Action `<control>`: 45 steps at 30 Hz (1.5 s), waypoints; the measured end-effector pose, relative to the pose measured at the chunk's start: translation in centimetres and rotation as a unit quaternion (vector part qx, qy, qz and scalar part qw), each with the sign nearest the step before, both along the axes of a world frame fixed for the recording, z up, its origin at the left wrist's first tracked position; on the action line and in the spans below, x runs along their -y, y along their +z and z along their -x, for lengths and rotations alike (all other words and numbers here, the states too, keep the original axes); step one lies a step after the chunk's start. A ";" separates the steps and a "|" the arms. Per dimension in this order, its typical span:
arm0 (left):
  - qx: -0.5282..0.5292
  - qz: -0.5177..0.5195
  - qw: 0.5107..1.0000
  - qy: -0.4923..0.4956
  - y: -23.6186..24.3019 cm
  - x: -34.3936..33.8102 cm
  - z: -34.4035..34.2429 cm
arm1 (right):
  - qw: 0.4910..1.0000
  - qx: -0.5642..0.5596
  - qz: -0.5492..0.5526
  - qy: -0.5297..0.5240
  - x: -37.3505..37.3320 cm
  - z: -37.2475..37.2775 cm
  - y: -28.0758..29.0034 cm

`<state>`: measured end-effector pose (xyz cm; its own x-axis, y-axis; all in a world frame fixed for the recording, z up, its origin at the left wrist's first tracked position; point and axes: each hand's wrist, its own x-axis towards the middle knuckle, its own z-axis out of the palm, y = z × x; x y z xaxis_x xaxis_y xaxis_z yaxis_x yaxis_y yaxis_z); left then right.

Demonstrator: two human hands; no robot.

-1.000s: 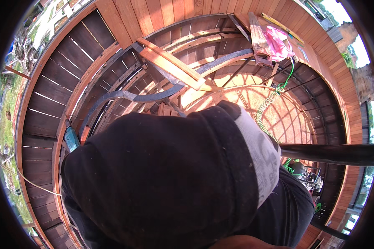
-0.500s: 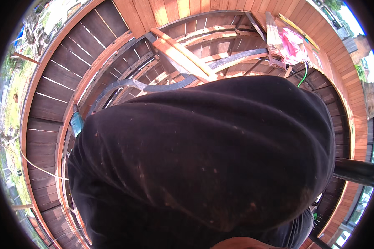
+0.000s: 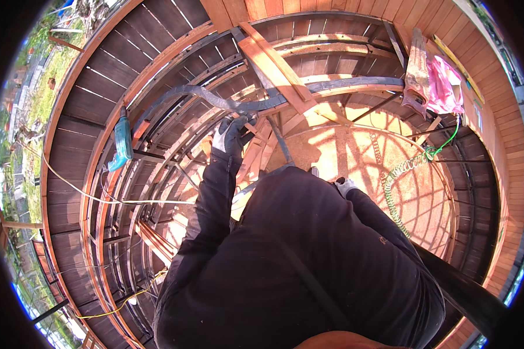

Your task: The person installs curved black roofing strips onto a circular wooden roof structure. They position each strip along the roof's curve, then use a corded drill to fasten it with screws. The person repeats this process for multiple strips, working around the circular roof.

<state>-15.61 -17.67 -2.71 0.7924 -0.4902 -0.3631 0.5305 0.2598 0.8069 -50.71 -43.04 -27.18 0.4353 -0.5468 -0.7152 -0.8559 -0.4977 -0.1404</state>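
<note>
My left hand (image 3: 229,137), in a grey and dark glove, reaches up to the dark curved bar (image 3: 198,92). Its fingers bend just under the bar, beside the tip of a thin wooden strip (image 3: 256,131); what they close on is not clear. My right hand (image 3: 346,186), also gloved, shows only in part past my dark clothing, above the sunlit floor (image 3: 355,154). Its fingers are mostly hidden. Two reddish boards (image 3: 276,72) lie across the bar ahead of my left hand.
A teal power drill (image 3: 122,139) hangs on the left curved rail. A handsaw (image 3: 415,75) and a pink bag (image 3: 443,87) rest on the right ledge, with a green coiled hose (image 3: 390,186) below. A pale cord (image 3: 151,202) crosses at left. Slatted wooden walls (image 3: 64,151) curve around me.
My torso has drawn back from covering the middle, and both gloved hands have come into view. The drill, green hose and sunlit floor now show more fully.
</note>
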 end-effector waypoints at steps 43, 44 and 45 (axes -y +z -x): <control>0.113 -0.177 0.945 -0.250 -16.6 4.4 17.8 | 0.978 0.005 -0.090 0.189 12.4 -1.2 0.7; 0.114 -0.152 0.951 -0.244 -16.4 4.3 17.9 | 0.978 0.001 -0.088 0.191 12.5 -1.1 0.7; 0.062 -0.118 0.964 -0.232 -16.2 4.4 18.0 | 0.977 -0.003 -0.087 0.193 12.5 -1.0 0.7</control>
<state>-33.63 -22.02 -18.91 0.5527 -0.7172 -0.4244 0.4414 -0.1801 0.8791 -49.67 -55.53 -26.52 0.5809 -0.2122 -0.7858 -0.6104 -0.7523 -0.2481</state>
